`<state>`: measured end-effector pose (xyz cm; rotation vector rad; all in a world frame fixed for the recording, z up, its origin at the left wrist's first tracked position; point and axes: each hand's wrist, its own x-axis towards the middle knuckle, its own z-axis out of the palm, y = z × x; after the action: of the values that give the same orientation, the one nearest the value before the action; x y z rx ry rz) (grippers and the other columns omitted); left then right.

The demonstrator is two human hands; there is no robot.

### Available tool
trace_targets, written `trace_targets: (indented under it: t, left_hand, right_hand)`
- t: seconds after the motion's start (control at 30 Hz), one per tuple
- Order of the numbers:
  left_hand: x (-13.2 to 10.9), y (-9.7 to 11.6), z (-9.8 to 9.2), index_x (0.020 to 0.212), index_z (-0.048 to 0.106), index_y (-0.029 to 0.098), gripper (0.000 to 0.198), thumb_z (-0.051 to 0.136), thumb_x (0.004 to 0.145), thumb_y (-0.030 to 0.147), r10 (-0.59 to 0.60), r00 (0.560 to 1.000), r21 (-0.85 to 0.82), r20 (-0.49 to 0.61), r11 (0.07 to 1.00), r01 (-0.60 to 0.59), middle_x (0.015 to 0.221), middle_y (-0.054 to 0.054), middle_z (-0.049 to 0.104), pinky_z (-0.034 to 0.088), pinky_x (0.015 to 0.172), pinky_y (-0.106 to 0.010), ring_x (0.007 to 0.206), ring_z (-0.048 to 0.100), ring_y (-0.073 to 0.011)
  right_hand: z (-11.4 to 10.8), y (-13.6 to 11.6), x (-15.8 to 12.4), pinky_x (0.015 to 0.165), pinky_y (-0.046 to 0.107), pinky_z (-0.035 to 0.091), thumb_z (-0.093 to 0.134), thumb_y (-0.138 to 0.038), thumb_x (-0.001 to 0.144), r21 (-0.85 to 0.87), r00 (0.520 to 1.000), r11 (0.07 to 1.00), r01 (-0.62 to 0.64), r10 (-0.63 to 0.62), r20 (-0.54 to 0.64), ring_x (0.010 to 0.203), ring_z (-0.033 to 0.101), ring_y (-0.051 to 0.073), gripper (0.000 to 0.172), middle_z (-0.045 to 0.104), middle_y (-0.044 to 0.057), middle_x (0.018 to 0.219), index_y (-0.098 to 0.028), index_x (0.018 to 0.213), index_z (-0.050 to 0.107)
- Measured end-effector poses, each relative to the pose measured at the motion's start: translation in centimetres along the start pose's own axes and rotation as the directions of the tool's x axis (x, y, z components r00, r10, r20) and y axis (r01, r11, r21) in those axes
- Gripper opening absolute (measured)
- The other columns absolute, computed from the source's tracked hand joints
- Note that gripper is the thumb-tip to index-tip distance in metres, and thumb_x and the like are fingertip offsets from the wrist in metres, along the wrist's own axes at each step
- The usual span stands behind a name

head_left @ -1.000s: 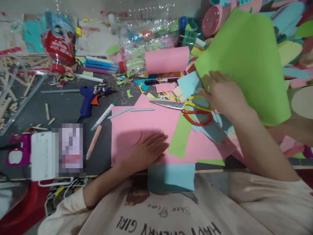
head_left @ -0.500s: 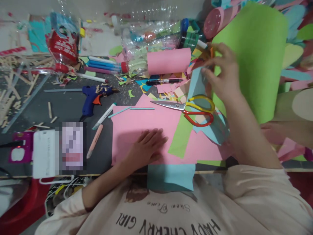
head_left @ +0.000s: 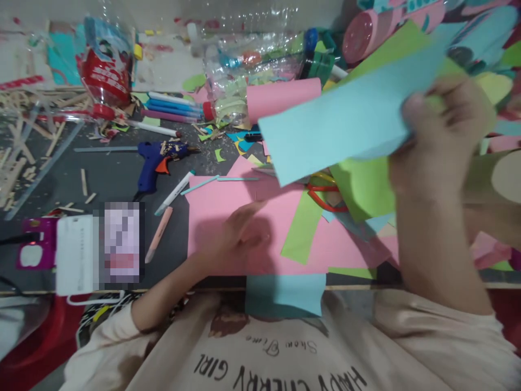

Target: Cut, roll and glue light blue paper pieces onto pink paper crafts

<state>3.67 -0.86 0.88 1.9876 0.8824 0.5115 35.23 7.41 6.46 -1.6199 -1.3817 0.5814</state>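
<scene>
My right hand (head_left: 442,136) is raised at the right and closed on a light blue sheet of paper (head_left: 342,122), held in the air with a green sheet (head_left: 366,187) behind it. These sheets hide most of the yellow and red scissors (head_left: 325,196) lying on the paper pile. My left hand (head_left: 240,233) hovers blurred over the large pink sheet (head_left: 228,203) on the dark table; its fingers are smeared by motion.
A blue glue gun (head_left: 157,160), markers (head_left: 173,106), a pink paper roll (head_left: 280,95) and clear plastic bottles (head_left: 244,60) lie behind the pink sheet. A white box (head_left: 75,255) sits at the left. Another blue sheet (head_left: 285,293) hangs over the table's near edge.
My right hand has lifted the blue sheet off the pile and swung it left over the scissors, with the green sheet behind. My left hand has risen a little from the pink sheet.
</scene>
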Motion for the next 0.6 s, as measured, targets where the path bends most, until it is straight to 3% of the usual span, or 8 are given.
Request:
trace_targets:
  t: [0.07, 0.1, 0.17, 0.23, 0.3, 0.4, 0.5, 0.6]
  left_hand:
    - [1.1, 0.1, -0.4, 0.147, 0.032, 0.016, 0.062, 0.036, 0.098, 0.054, -0.104, 0.995, -0.276, -0.011, 0.956, 0.097, 0.144, -0.020, 0.052, 0.052, 0.102, -0.037, 0.129, 0.057, -0.0235]
    - [1.7, 0.2, -0.7, 0.146, 0.034, 0.015, 0.066, 0.037, 0.096, 0.058, -0.145, 0.989, -0.377, -0.019, 0.918, 0.127, 0.140, -0.020, 0.056, 0.055, 0.097, -0.036, 0.123, 0.062, -0.0240]
    - [2.7, 0.3, -1.3, 0.139, 0.044, 0.014, 0.064, 0.048, 0.091, 0.055, -0.262, 0.957, -0.455, -0.127, 0.872, 0.178, 0.135, -0.016, 0.061, 0.055, 0.094, -0.037, 0.117, 0.064, -0.0254]
    - [3.5, 0.4, -1.9, 0.122, 0.059, 0.015, 0.046, 0.058, 0.084, 0.041, -0.407, 0.882, -0.391, -0.238, 0.871, 0.296, 0.128, -0.011, 0.066, 0.052, 0.096, -0.036, 0.115, 0.063, -0.0255]
    - [3.9, 0.3, -2.4, 0.107, 0.065, 0.018, 0.032, 0.057, 0.079, 0.031, -0.493, 0.819, -0.342, -0.294, 0.854, 0.391, 0.118, -0.006, 0.071, 0.051, 0.094, -0.035, 0.108, 0.065, -0.0238]
    - [4.0, -0.1, -2.6, 0.092, 0.067, 0.020, 0.024, 0.053, 0.074, 0.029, -0.501, 0.815, -0.289, -0.291, 0.858, 0.425, 0.102, -0.003, 0.074, 0.051, 0.088, -0.032, 0.096, 0.066, -0.0217]
    - [4.1, -0.4, -2.3, 0.086, 0.066, 0.020, 0.022, 0.051, 0.072, 0.030, -0.475, 0.833, -0.241, -0.284, 0.876, 0.418, 0.095, -0.002, 0.074, 0.051, 0.085, -0.031, 0.092, 0.066, -0.0210]
    - [4.1, -0.6, -1.9, 0.087, 0.066, 0.020, 0.024, 0.049, 0.073, 0.031, -0.444, 0.853, -0.206, -0.275, 0.893, 0.399, 0.094, -0.002, 0.075, 0.051, 0.082, -0.029, 0.090, 0.066, -0.0203]
  right_hand:
    - [2.4, -0.1, -3.5, 0.050, 0.026, 0.040, 0.062, -0.041, 0.078, 0.185, 0.990, 0.975, -0.127, 0.136, -0.040, 0.055, 0.052, 0.014, 0.025, 0.048, -0.003, 0.066, -0.025, 0.089, 0.046]
    - [3.5, -0.1, -5.1, 0.042, 0.024, 0.033, 0.062, -0.042, 0.079, 0.231, 0.980, 0.952, -0.199, 0.195, 0.040, 0.043, 0.040, 0.011, 0.024, 0.043, -0.007, 0.057, -0.025, 0.088, 0.047]
    - [4.9, 0.0, -7.8, 0.039, 0.024, 0.033, 0.060, -0.048, 0.082, 0.258, 0.945, 0.913, -0.317, 0.282, 0.164, 0.039, 0.038, 0.012, 0.025, 0.042, -0.009, 0.052, -0.026, 0.087, 0.049]
    - [5.1, 0.4, -9.5, 0.048, 0.029, 0.046, 0.057, -0.052, 0.086, 0.181, 0.962, 0.953, -0.244, 0.215, 0.166, 0.050, 0.054, 0.016, 0.026, 0.055, -0.003, 0.061, -0.026, 0.089, 0.055]
    - [4.4, 1.3, -9.9, 0.075, 0.040, 0.057, 0.050, -0.054, 0.091, 0.038, 0.985, 0.996, -0.078, 0.071, 0.156, 0.085, 0.069, 0.023, 0.031, 0.070, 0.006, 0.094, -0.027, 0.103, 0.061]
    - [2.7, 3.6, -8.7, 0.110, 0.054, 0.041, 0.043, -0.053, 0.095, -0.240, 0.973, 0.962, 0.129, -0.076, 0.217, 0.133, 0.052, 0.031, 0.041, 0.060, 0.009, 0.138, -0.032, 0.127, 0.058]
    - [1.5, 6.5, -6.7, 0.118, 0.061, 0.028, 0.035, -0.054, 0.097, -0.430, 0.950, 0.884, 0.186, -0.050, 0.308, 0.147, 0.033, 0.034, 0.053, 0.045, 0.008, 0.154, -0.029, 0.142, 0.048]
    - [0.7, 8.7, -4.9, 0.119, 0.061, 0.026, 0.029, -0.054, 0.098, -0.498, 0.947, 0.850, 0.171, -0.003, 0.320, 0.149, 0.030, 0.034, 0.057, 0.041, 0.010, 0.157, -0.024, 0.142, 0.049]
